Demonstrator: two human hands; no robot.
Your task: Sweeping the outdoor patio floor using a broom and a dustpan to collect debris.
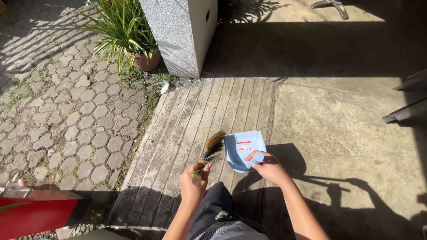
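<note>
A sunlit outdoor floor filled the view: grooved concrete [187, 124] ran up the middle, smoother concrete [338, 129] lay to the right, and hexagonal pavers [66, 111] with grass in the joints spread to the left. A rough white pillar [182, 31] stood at the top, with a potted plant [129, 35] just beside it on the left, its long green leaves spilling over a brown pot. A red object [35, 215] sat at the bottom left corner, too cropped to identify. Dark furniture edges [407, 104] showed at the far right.

The person looked down from a crouch, a dark-clothed knee [218, 204] between both bare arms. The left hand [193, 180] was closed around the handle of a small broom [212, 149] — fingers wrapped fully about it, the fanned brown and dark bristles pointing up and away, resting on or just above the grooved concrete. The right hand [266, 166] gripped the handle of a pale blue dustpan [242, 149], fingers curled tight over it. The dustpan lay on the grooved concrete near the seam with the smoother slab, its open mouth facing away from the person and a small red and white sticker on its upper face. Bristles and dustpan sat just beside each other — whether they touched could not be told. The person's shadow [329, 186] stretched to the right across the concrete.
</note>
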